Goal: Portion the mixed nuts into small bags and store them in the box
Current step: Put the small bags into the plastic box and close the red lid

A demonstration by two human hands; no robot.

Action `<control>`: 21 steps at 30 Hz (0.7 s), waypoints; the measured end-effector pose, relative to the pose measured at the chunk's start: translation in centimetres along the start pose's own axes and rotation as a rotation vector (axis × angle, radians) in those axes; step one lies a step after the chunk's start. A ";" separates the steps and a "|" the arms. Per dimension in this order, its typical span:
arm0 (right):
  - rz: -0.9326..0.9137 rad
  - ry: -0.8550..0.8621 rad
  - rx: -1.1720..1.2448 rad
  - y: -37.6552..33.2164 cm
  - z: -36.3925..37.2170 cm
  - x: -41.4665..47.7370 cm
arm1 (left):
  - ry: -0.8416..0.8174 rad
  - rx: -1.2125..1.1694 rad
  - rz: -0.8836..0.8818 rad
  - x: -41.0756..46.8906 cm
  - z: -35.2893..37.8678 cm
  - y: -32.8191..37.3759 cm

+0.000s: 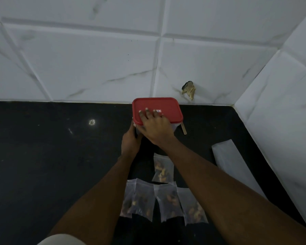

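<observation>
A clear box with a red lid (168, 106) stands at the back of the black counter, near the tiled wall. My right hand (155, 128) lies flat on the lid with its fingers spread. My left hand (130, 140) grips the box's near left side below the lid. Several small clear bags of mixed nuts (143, 200) lie in a row on the counter between my forearms. One more filled bag (162, 168) lies just behind that row. The box's contents are hidden by the lid and my hands.
A wooden stick (183, 129) leans beside the box on its right. A stack of empty clear bags (235, 167) lies at the right by the side wall. A broken patch (189, 89) marks the back wall tile. The black counter (42, 156) stretches away to the left.
</observation>
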State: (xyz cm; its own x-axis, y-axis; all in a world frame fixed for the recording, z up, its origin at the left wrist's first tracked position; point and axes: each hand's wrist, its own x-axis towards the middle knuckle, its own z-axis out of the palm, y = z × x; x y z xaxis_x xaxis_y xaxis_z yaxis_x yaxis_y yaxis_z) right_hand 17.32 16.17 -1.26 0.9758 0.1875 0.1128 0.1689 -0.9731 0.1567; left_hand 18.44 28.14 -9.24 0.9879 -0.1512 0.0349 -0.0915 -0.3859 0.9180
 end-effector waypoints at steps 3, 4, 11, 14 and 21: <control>-0.068 -0.039 -0.054 0.3 -0.8 0.2 | -0.010 0.003 -0.015 0.1 0.1 -0.2; -0.091 -0.047 -0.075 0.3 -0.9 0.3 | -0.007 0.008 -0.018 0.1 0.1 -0.3; -0.199 0.039 -0.042 1.3 -2.0 1.0 | 0.013 -0.027 -0.047 0.1 0.2 -0.2; -0.238 0.158 0.049 2.1 -1.8 1.2 | 0.012 -0.058 -0.067 -0.1 0.1 0.2; -0.048 0.504 0.317 3.1 -2.6 1.8 | -0.005 -0.091 -0.115 -0.2 -0.1 0.7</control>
State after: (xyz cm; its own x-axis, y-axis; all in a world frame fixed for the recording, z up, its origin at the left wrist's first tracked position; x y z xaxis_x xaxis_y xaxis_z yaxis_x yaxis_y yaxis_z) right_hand 19.20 13.80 1.97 0.7931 0.1969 0.5764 0.3197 -0.9401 -0.1187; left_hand 18.20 28.01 -8.53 0.9905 -0.1155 -0.0743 0.0341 -0.3172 0.9477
